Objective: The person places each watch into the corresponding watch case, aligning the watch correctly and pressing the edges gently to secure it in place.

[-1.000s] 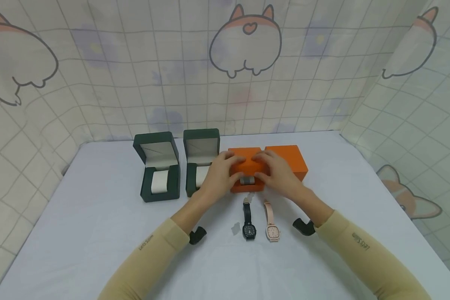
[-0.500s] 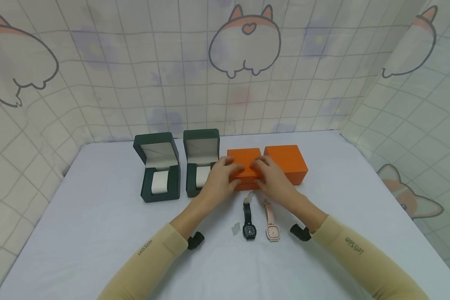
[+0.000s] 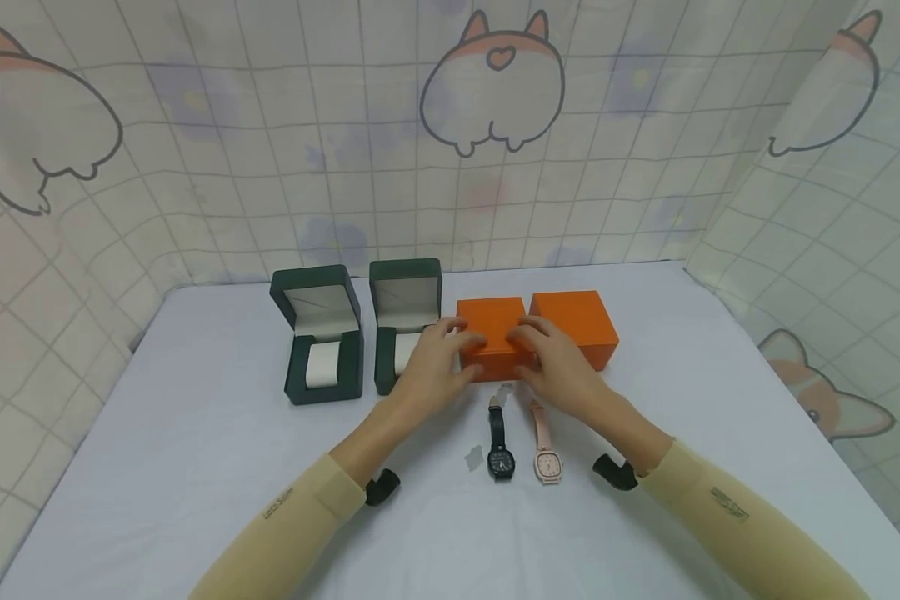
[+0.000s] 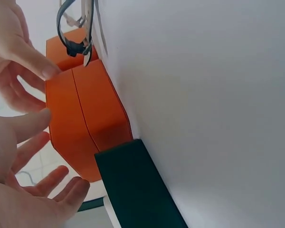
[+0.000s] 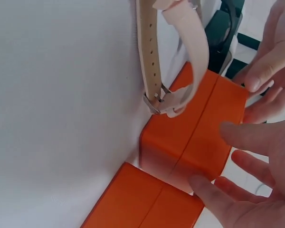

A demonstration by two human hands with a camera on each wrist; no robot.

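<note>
An orange watch box (image 3: pixel 492 315) stands with its lid down between the two hands. At its left side is my left hand (image 3: pixel 429 364), fingers loosely bent and spread; in the left wrist view the thumb (image 4: pixel 31 124) lies right at the lid's edge. My right hand (image 3: pixel 564 367) is on the other side, its thumb and a fingertip against the orange box in the right wrist view. In front of the box lie a black-strapped watch (image 3: pixel 500 461) and a pink-strapped watch (image 3: pixel 547 465), dials toward me.
A second closed orange box (image 3: pixel 576 314) sits close on the right. Two green watch boxes, one further left (image 3: pixel 352 367) and one nearer (image 3: pixel 405 267), stand with lids up and white cushions inside. A patterned curtain (image 3: pixel 270 167) hangs behind the white-covered table (image 3: pixel 195 433).
The middle orange box's lid has come down, hiding the grey cushion that showed a second ago. The hands have followed it slightly down and now lie looser around the box.
</note>
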